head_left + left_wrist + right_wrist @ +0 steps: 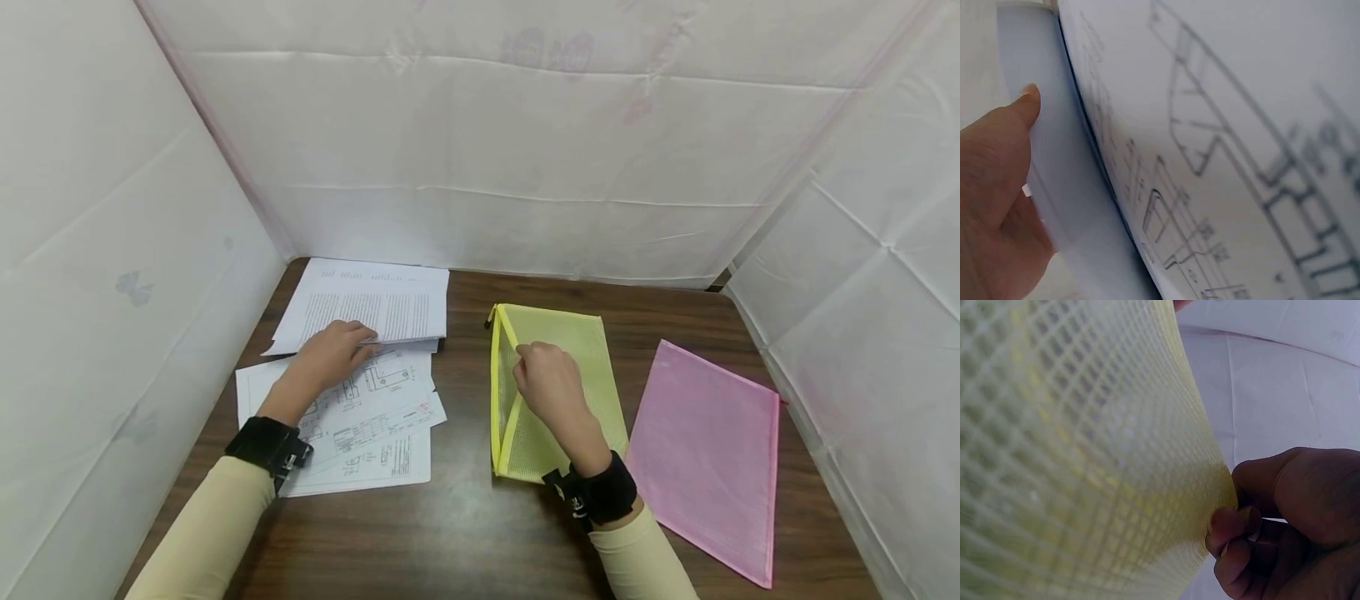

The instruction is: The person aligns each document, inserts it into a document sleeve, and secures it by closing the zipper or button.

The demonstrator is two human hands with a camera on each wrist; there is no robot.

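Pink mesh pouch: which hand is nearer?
Right. The right hand pinches the yellow mesh pouch lying beside the pink mesh pouch; the left hand grips papers far across the table.

There were two mesh pouches, one yellow (pixel 558 392) and one pink (pixel 708 450), two paper stacks (pixel 367 304) (pixel 375 425), and two hands (pixel 330 354) (pixel 547 383).
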